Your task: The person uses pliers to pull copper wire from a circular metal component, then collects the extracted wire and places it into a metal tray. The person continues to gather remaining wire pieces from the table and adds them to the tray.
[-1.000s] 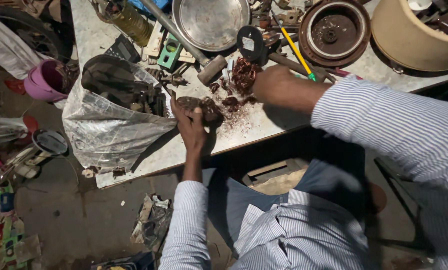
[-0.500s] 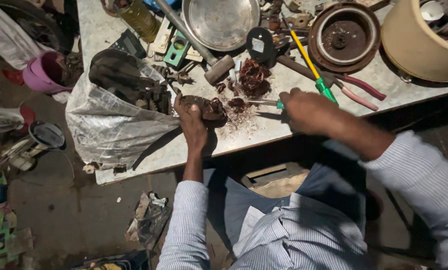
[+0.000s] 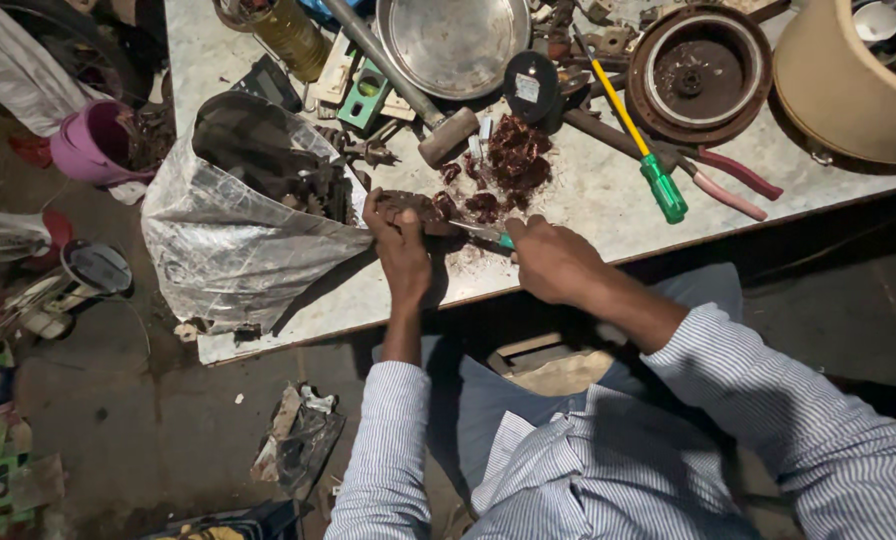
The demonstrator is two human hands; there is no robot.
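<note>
**Both hands at the front edge of a crowded worktop**

The left hand (image 3: 400, 240) is curled over a dark, rusty lump of metal (image 3: 408, 205) lying just inside the front edge of the pale worktop (image 3: 608, 215). The right hand (image 3: 551, 258) is closed round a small tool with a green handle (image 3: 496, 236), whose metal tip reaches the lump. Both hands sit nearly on the front edge, which runs at a slant across the view; the forearms in striped sleeves cross it from below.

Free room is scarce. To the left, a crumpled plastic bag (image 3: 233, 250) full of dark metal scrap touches the left hand's side and hangs over the worktop's corner. Just behind the lump lies a heap of reddish-brown scraps (image 3: 516, 160), with loose crumbs around it. A hammer (image 3: 446, 132) lies behind that, its head near the heap. The barest patch is to the right of the right hand, bounded by a yellow-and-green screwdriver (image 3: 646, 155) and pink-handled pliers (image 3: 733, 185).

Further back stand a shallow metal bowl (image 3: 455, 45), apparently empty, a round brown housing (image 3: 700, 72) with dark parts inside, and a large beige tub (image 3: 848, 85) at the right edge. On the floor to the left sits a pink bucket (image 3: 83, 150); what it holds cannot be told.
</note>
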